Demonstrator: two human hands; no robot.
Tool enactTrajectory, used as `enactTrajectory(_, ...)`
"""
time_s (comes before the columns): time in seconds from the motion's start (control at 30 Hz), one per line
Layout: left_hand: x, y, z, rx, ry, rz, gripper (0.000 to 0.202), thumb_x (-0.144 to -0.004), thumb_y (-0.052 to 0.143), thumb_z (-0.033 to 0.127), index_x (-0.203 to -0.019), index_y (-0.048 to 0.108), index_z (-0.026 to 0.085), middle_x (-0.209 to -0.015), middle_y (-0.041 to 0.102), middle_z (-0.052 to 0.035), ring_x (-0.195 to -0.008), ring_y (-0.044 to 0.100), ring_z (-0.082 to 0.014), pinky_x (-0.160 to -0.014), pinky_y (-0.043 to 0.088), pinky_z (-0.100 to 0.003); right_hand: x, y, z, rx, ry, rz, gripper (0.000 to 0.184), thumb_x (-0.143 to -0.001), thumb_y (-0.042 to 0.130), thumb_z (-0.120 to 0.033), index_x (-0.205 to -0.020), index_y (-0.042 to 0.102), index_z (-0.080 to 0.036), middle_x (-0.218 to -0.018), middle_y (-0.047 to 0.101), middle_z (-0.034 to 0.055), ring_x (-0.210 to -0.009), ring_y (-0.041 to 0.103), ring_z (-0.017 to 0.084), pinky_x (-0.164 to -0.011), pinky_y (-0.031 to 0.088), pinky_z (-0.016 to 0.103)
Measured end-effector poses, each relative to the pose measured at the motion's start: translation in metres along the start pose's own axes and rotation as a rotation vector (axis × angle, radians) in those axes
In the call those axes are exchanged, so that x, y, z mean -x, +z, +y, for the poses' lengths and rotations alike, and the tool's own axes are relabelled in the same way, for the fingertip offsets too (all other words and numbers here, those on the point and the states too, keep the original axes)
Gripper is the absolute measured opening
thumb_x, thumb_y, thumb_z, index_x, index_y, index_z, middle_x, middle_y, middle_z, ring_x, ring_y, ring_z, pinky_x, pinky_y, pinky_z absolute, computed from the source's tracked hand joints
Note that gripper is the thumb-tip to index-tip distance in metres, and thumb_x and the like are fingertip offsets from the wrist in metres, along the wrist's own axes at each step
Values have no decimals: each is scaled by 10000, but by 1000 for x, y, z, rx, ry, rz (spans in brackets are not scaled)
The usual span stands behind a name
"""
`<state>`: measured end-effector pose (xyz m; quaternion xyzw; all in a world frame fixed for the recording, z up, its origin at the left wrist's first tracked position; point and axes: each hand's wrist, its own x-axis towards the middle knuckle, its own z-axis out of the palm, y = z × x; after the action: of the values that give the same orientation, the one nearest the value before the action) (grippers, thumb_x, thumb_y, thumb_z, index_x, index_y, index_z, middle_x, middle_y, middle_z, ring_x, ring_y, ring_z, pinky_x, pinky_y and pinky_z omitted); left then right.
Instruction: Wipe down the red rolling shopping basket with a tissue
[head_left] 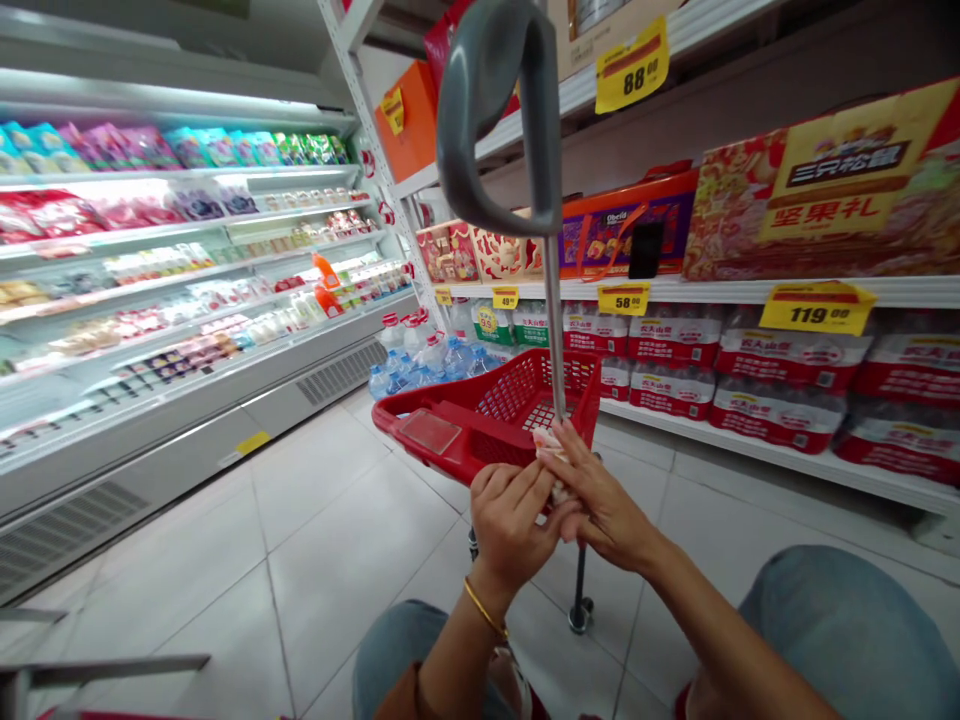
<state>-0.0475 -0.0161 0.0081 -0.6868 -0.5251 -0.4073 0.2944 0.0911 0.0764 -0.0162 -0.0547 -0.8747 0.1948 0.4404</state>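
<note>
My left hand [514, 520], a gold bangle at its wrist, is closed with its fingers curled. It meets my right hand [604, 500] low in the middle, and a small crumpled whitish-pink piece [556, 488] shows between them. Whether that is cloth, tissue or wrapper I cannot tell. My right hand's fingers press down over it from the right. Just beyond my hands stands a red plastic basket cart [457, 425]. A metal pole [553, 320] rises there to a grey loop handle [457, 130]. Part of the basket's near side is hidden by my hands.
Gift boxes [832, 190] and shrink-wrapped bottle packs [780, 400] fill the shelving at right. Large water bottles [435, 355] stand behind the cart. A lit refrigerated display [187, 330] runs along the left. My knees [840, 630] flank the tiled floor [330, 560]; metal legs [112, 668] show lower left.
</note>
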Motion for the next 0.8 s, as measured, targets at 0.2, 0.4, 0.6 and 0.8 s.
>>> enactTrajectory(0.2,5,-14,-5,50,-19,-87,397,-857,566,300,-1223,579,147,-1177,671,-147,-945,631,-220,-825,449,-394,12,14,12,-103,-10,40,682,-884,499,-514,-1482,255,-295,-1543,287,96,-1441,200,244,-1152,263,484)
enactTrajectory(0.4,4,-16,0,63,-131,40,173,-868,577,210,-994,696,210,-976,746,-63,-797,645,-165,-769,464,-361,26,27,12,-34,81,228,500,-934,477,-179,-1408,404,-318,-1451,455,73,-1341,427,203,-1074,436,417)
enactTrajectory(0.6,0,-20,8,57,-217,113,145,-862,597,204,-783,717,219,-810,756,-18,-677,646,-138,-696,470,-339,5,37,8,15,234,534,446,-902,548,-229,-1338,487,-297,-1325,569,95,-1242,534,247,-1004,491,474)
enactTrajectory(0.8,-1,-27,11,52,-230,87,149,-866,582,190,-803,714,217,-810,757,-14,-683,653,-139,-694,472,-349,-46,28,-9,-50,163,620,461,-907,544,-252,-1360,458,-276,-1375,516,101,-1271,499,234,-1038,457,451)
